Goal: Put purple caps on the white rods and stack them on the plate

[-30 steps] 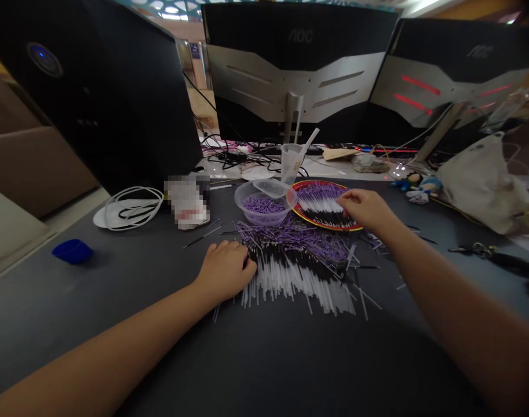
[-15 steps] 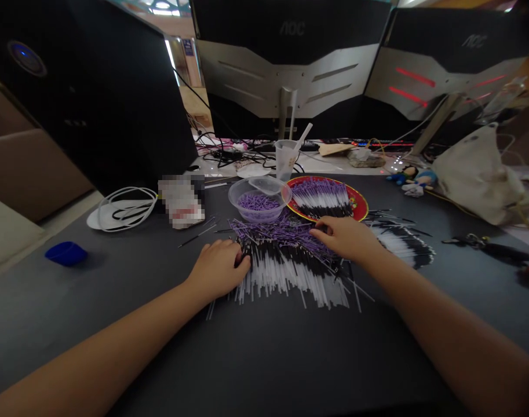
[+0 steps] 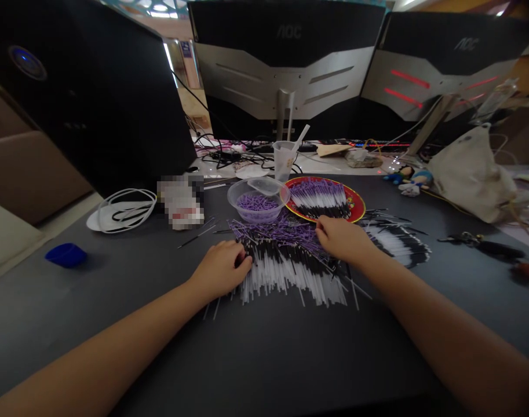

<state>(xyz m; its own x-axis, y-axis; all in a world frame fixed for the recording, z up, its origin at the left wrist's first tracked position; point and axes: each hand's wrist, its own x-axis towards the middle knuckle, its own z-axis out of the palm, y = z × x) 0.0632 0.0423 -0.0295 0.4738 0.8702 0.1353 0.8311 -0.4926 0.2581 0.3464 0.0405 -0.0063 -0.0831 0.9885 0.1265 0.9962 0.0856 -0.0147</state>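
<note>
The left hand (image 3: 223, 267) was curled at the left end of the white-and-black sticks (image 3: 285, 275) on the surface (image 3: 264, 359); the right hand (image 3: 343, 238) was by the purple pieces (image 3: 292, 233), near the red plate (image 3: 357, 205). Whether either grip held anything, I could not tell.

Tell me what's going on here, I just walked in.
Someone's left hand is at the left edge of a pile of black and white sticks. The right hand is over purple pieces behind them, just in front of a red plate of purple-tipped sticks. A clear bowl of purple pieces stands beside the plate. Whether either hand grips anything can't be seen.
</note>
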